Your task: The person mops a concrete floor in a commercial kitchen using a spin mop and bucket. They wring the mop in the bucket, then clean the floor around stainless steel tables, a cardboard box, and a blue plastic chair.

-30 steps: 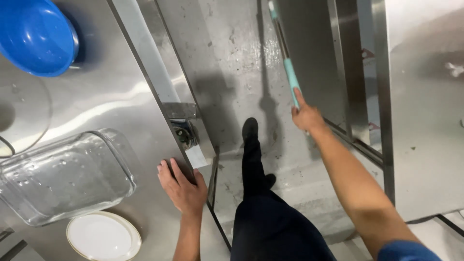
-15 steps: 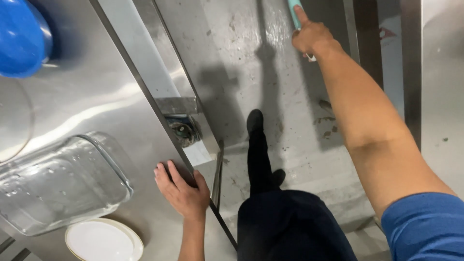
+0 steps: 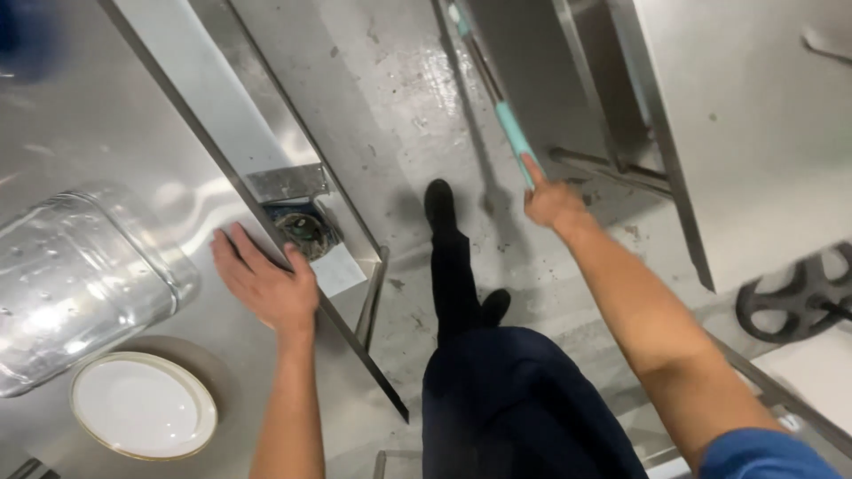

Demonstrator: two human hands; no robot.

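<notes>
Round white plate with a gold rim (image 3: 142, 405) at 8 o'clock, nearest, flat on the steel counter (image 3: 80, 124). Clear glass rectangular dish (image 3: 75, 279) just above it at 9. Left hand (image 3: 266, 282) lies open, palm down, flat on the counter edge. Right hand (image 3: 552, 200) at 1 o'clock closed around the long teal-handled pole (image 3: 510, 129). Pole's long axis runs 11-to-5, far end pointing up-left over the grey floor (image 3: 390, 106), beside the steel table (image 3: 745, 115).

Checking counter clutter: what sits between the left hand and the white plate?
In the head view, only bare steel counter separates the left hand from the white plate.
</notes>
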